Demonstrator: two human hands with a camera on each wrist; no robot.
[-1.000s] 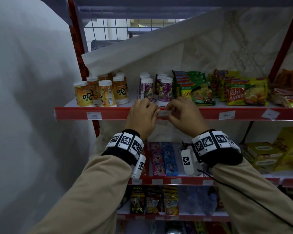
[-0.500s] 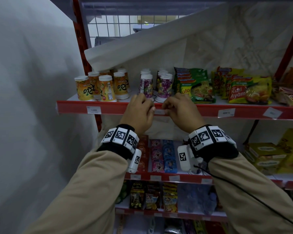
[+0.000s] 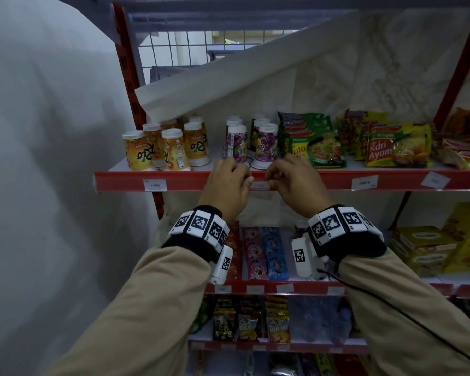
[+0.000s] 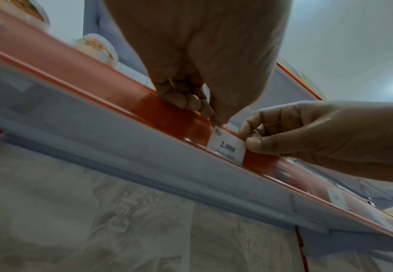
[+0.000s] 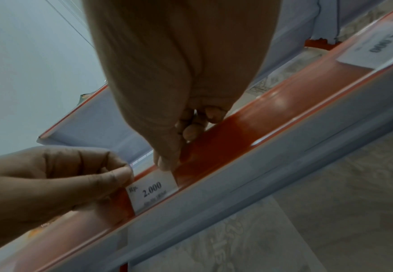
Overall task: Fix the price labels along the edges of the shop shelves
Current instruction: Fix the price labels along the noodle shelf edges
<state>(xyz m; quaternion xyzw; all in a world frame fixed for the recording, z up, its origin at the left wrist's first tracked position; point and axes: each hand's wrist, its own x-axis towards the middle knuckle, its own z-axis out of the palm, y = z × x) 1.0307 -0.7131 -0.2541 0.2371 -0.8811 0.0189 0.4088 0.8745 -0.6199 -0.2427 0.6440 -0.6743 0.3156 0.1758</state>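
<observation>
Both hands curled: L hand (image 3: 228, 183) & R hand (image 3: 293, 180) pinch 2.000 price label (image 4: 227, 147) on shelf strip (image 3: 179, 181).

Left hand (image 3: 227, 183) and right hand (image 3: 293, 180) at red shelf edge (image 3: 182, 181), fingers curled, pinching opposite ends of small white price label (image 3: 259, 185). Purple-labelled bottles (image 3: 251, 143) directly behind on shelf. Label (image 3: 155, 184) to left sits straight; label (image 3: 435, 181) at far right tilted.
</observation>
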